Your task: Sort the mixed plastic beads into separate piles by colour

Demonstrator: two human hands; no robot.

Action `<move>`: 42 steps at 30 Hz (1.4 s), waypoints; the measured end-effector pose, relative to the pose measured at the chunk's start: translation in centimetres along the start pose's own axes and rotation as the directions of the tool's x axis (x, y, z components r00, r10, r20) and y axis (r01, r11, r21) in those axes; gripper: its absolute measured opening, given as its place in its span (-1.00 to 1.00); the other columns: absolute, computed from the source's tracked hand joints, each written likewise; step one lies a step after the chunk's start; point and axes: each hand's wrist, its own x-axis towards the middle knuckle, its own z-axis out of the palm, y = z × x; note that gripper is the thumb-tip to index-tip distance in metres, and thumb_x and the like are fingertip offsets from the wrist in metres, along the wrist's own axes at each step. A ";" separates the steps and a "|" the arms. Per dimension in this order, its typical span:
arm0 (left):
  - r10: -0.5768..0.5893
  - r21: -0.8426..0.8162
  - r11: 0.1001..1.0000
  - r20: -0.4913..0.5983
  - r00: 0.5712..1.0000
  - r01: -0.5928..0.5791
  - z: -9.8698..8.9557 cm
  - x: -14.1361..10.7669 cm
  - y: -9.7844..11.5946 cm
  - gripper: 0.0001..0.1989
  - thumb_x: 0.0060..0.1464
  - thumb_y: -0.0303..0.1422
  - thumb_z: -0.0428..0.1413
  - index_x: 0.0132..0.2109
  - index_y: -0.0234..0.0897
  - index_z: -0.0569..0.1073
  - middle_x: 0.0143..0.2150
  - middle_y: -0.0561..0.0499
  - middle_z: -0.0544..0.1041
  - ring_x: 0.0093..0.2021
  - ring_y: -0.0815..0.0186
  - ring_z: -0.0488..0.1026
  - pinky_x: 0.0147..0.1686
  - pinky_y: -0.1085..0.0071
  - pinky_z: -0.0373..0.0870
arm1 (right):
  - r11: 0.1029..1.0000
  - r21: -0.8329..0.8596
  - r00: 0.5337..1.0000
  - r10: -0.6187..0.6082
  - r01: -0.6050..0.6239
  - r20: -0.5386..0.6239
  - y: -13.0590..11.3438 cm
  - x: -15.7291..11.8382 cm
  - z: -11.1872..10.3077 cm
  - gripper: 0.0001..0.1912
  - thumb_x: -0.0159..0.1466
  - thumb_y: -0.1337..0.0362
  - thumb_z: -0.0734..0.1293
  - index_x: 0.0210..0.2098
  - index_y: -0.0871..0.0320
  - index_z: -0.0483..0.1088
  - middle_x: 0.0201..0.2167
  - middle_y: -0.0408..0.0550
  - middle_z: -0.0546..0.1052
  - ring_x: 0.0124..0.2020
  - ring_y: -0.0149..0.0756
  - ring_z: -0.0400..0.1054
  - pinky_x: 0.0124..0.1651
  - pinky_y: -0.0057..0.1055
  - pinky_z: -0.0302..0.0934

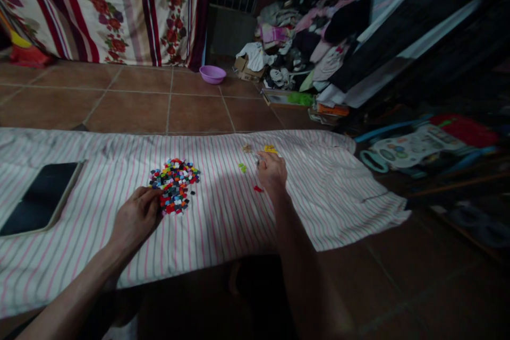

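Where the striped cloth (223,234) lies midway between far and near edges: one pile (175,183), small glossy squares, mixed colours. Left hand (137,207), fingers bunched at pile; pinch cannot be told. Right hand (273,171), curled nearer far edge, contents indistinct; yellow cluster (270,148) partly covered.

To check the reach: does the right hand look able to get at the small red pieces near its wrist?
Probably yes: the small red pieces lie uncovered on the striped white cloth, beside the right hand, nothing visible between.
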 end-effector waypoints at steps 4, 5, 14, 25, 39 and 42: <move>0.007 0.005 1.000 -0.013 1.000 -0.007 -0.1 0.0 0.0 -0.62 0.07 -0.22 -0.14 -0.20 -0.26 0.52 -0.15 -0.08 0.54 -0.20 0.21 0.53 -0.21 0.35 0.47 | 0.998 -0.067 0.997 -0.004 0.009 0.074 2.7 -0.5 0.0 -0.59 0.18 0.50 0.15 -0.15 0.16 0.56 -0.15 0.03 0.57 -0.11 -0.18 0.29 0.04 -0.23 0.07; 0.011 0.010 1.000 -0.016 1.000 -0.011 -0.1 0.0 0.1 -0.63 0.06 -0.22 -0.13 -0.20 -0.25 0.52 -0.16 -0.07 0.54 -0.21 0.21 0.53 -0.21 0.35 0.47 | 0.997 -0.078 0.995 -0.004 0.012 0.096 3.0 -0.7 0.0 -0.59 0.18 0.51 0.15 -0.16 0.17 0.57 -0.17 0.03 0.57 -0.12 -0.19 0.29 0.04 -0.23 0.07; 0.027 -0.008 1.000 -0.046 0.999 -0.027 -0.3 0.0 0.2 -0.65 0.07 -0.20 -0.12 -0.25 -0.20 0.52 -0.17 -0.07 0.56 -0.22 0.17 0.55 -0.23 0.30 0.49 | 0.994 -0.109 0.995 0.006 0.005 0.101 3.4 -0.9 0.1 -0.60 0.22 0.44 0.17 -0.10 0.16 0.56 -0.17 0.10 0.53 -0.10 -0.09 0.17 0.01 -0.18 0.07; 0.017 -0.016 1.000 -0.023 1.000 -0.017 -0.1 0.0 -0.1 -0.64 0.07 -0.19 -0.13 -0.22 -0.23 0.50 -0.16 -0.09 0.54 -0.19 0.16 0.54 -0.16 0.27 0.47 | 0.992 -0.084 0.986 0.104 -0.094 0.130 3.5 -0.9 0.4 -0.63 0.20 0.45 0.17 -0.21 0.14 0.59 -0.16 0.07 0.54 -0.07 -0.12 0.21 0.00 -0.18 0.04; 0.030 -0.006 1.000 -0.046 0.998 -0.030 -0.3 -0.1 0.1 -0.67 0.04 -0.19 -0.11 -0.25 -0.20 0.50 -0.18 -0.08 0.55 -0.23 0.17 0.54 -0.21 0.29 0.48 | 0.990 -0.093 0.994 0.110 -0.109 0.012 2.4 -1.3 0.7 -0.85 0.17 0.36 0.29 -0.40 0.13 0.53 -0.29 0.05 0.56 -0.08 -0.08 0.18 -0.02 -0.16 0.04; 0.044 -0.002 0.999 -0.045 0.998 -0.044 -0.3 -0.1 -0.1 -0.66 0.05 -0.18 -0.12 -0.26 -0.20 0.50 -0.19 -0.08 0.56 -0.25 0.17 0.54 -0.23 0.29 0.48 | 0.988 -0.110 0.993 0.114 -0.112 0.018 2.2 -1.2 0.8 -0.85 0.16 0.38 0.29 -0.38 0.12 0.52 -0.28 0.03 0.55 -0.08 -0.09 0.18 -0.04 -0.19 0.05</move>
